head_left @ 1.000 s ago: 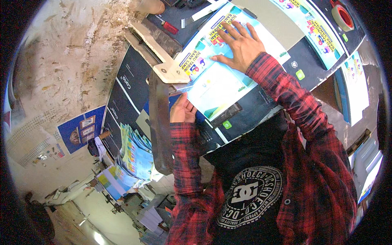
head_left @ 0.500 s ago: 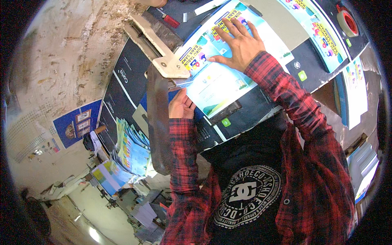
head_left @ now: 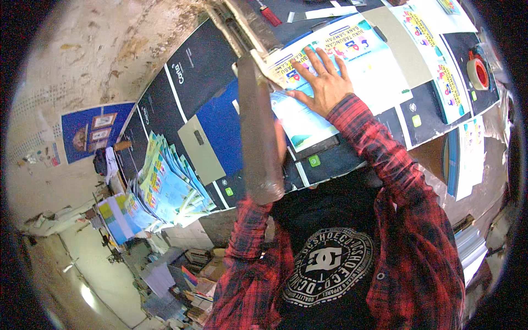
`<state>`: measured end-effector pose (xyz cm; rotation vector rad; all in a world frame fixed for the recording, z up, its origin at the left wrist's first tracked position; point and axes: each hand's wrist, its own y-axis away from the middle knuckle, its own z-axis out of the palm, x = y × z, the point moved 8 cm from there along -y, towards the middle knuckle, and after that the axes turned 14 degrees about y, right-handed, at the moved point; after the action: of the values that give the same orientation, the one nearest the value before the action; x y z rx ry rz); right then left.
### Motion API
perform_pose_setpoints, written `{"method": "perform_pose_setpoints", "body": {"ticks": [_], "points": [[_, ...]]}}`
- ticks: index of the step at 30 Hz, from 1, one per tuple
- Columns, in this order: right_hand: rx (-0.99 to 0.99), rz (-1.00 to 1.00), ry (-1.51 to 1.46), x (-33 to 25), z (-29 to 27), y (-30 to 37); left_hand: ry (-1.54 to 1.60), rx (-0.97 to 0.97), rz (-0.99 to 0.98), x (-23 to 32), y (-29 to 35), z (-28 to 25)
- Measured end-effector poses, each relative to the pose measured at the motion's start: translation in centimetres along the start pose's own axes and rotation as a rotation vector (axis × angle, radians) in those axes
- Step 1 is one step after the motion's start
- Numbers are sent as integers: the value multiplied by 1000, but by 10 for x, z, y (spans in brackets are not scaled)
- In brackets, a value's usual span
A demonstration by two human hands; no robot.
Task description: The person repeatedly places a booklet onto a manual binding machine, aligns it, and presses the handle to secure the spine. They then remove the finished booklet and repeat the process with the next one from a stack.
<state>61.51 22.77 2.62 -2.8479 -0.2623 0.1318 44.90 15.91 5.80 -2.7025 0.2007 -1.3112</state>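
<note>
My right hand (head_left: 324, 82) lies flat with spread fingers on a colourful printed sheet (head_left: 366, 71), on the dark tabletop. Over the sheet's left edge is a long-armed metal tool, like a large stapler, with a cream frame (head_left: 230, 27) and a thick brown arm (head_left: 261, 132). Most of my left hand (head_left: 281, 140) is behind that brown arm; only a sliver of skin shows beside the sheet. Its fingers are hidden, so I cannot tell what they touch.
A fanned pile of printed booklets (head_left: 165, 187) stands at the table's left edge. More printed stacks (head_left: 451, 91) lie to the right, near a red-and-white tape roll (head_left: 478, 74). A red-handled brush (head_left: 269, 15) lies at the back. A stained wall (head_left: 99, 60) rises on the left.
The view has turned, shifting the table in the picture. My left hand, visible at the sheet's edge before, is now mostly behind the brown arm. My right hand stays flat on the sheet.
</note>
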Motion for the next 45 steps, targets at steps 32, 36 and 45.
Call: {"method": "perform_pose_setpoints", "body": {"ticks": [32,36,45], "points": [[-219,-342,-28,-116,-175,-1,-319,90,120,-23,24,16],[37,-191,79,-104,-99,60,-305,93,148,-19,24,23],[-461,-46,-934,-45,-142,-25,-296,85,112,-25,26,18]]}}
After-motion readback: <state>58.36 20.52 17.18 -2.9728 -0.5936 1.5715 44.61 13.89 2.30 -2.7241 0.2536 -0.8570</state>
